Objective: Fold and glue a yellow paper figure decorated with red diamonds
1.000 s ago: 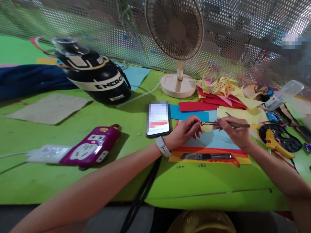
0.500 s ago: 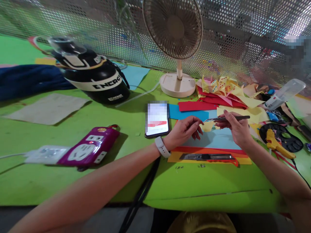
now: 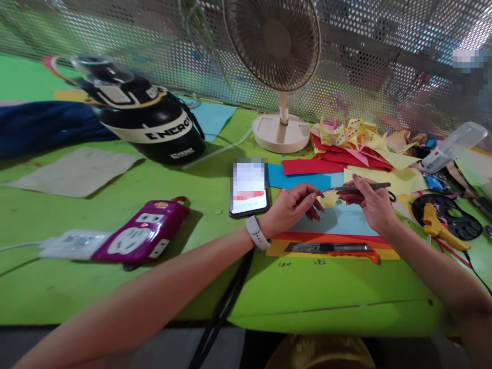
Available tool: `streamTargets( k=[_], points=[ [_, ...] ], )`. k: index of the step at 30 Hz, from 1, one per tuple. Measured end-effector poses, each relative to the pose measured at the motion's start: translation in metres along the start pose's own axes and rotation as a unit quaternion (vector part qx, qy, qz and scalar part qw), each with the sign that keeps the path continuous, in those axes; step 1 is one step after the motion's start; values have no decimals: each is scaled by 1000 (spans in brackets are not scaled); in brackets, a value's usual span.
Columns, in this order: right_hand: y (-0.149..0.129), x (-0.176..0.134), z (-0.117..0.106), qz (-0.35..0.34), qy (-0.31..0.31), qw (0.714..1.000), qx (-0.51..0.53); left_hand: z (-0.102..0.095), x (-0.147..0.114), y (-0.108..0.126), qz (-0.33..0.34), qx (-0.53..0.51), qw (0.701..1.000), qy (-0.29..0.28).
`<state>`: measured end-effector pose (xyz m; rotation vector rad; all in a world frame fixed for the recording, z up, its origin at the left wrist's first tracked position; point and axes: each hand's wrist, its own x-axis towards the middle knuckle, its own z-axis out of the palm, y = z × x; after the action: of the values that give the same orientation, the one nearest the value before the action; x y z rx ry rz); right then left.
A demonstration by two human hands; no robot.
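My right hand (image 3: 371, 205) grips a pair of slim dark tweezers (image 3: 378, 185), their thin tip pointing left. That tip meets the fingertips of my left hand (image 3: 295, 205), which wears a white wristband. Thumb and index finger there are pinched; whatever sits between them is too small to make out. Below both hands lies light blue paper (image 3: 342, 221) over red, orange and yellow sheets. A cutter knife (image 3: 330, 248) with an orange-edged handle rests along the near edge of this stack. Small pale yellow paper pieces (image 3: 329, 199) lie between the hands.
Left of my hands is a phone (image 3: 249, 189) with a lit screen. A purple power strip (image 3: 142, 233), a big black bottle (image 3: 154, 128) and a white fan (image 3: 280, 134) stand around. Rightward are folded paper scraps (image 3: 357, 136), a yellow glue gun (image 3: 442, 228) and a clear bottle (image 3: 453, 146).
The tweezers and my right hand have shifted very slightly, with the tip still at my left fingertips. My left hand has hardly moved.
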<state>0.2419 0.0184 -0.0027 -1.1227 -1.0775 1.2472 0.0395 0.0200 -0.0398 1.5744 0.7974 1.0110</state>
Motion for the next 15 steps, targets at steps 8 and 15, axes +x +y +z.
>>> streamTargets(
  k=[8,15],
  points=[
    [-1,-1,0,-4,-1,1000,4,0,0,2,-4,3,1000,-10],
    [-2,-1,-1,-14,2,1000,-12,0,-1,0,-2,11,1000,-15]
  ],
)
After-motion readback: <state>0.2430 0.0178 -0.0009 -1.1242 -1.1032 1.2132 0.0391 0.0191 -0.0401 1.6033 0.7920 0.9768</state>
